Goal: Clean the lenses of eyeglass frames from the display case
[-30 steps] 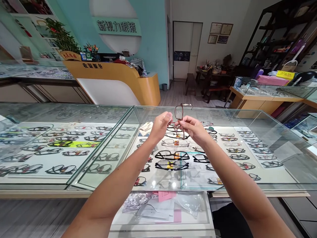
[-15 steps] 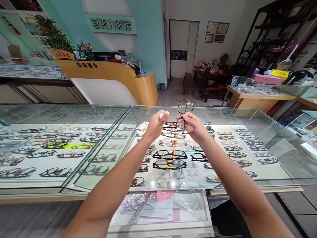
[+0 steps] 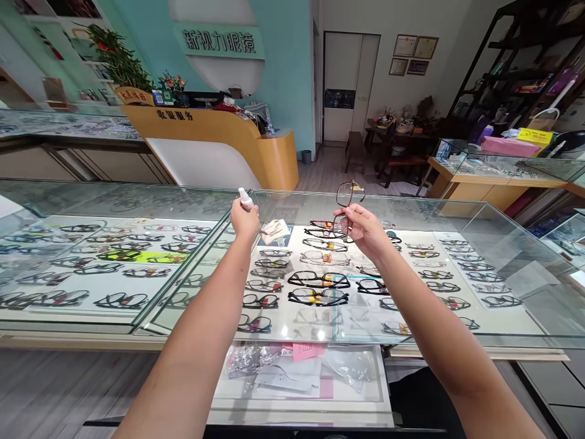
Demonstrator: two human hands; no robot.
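Observation:
My left hand (image 3: pixel 245 221) is closed around a small white spray bottle (image 3: pixel 245 198), its nozzle end sticking up above the fingers. Over the glass counter my right hand (image 3: pixel 364 227) pinches a pair of dark-rimmed eyeglasses (image 3: pixel 351 194), held on end with one lens above the other. A small yellow tag or sticker shows by the upper lens. Between the hands, on the counter top, lies a crumpled cream cloth (image 3: pixel 275 231). Rows of eyeglasses (image 3: pixel 319 279) are laid out inside the case beneath both hands.
The glass display counter (image 3: pixel 292 336) spans the view, with another case joined at the left. Below it, an open drawer (image 3: pixel 297 414) holds plastic bags and papers. Beyond stand a wooden cashier desk (image 3: pixel 278 160), a bench (image 3: pixel 354 151) and a second showcase (image 3: pixel 475 192) at right.
My left hand has moved left, away from the eyeglasses, with the spray bottle in it. The cloth now shows fully. My right hand still holds the eyeglasses in much the same place.

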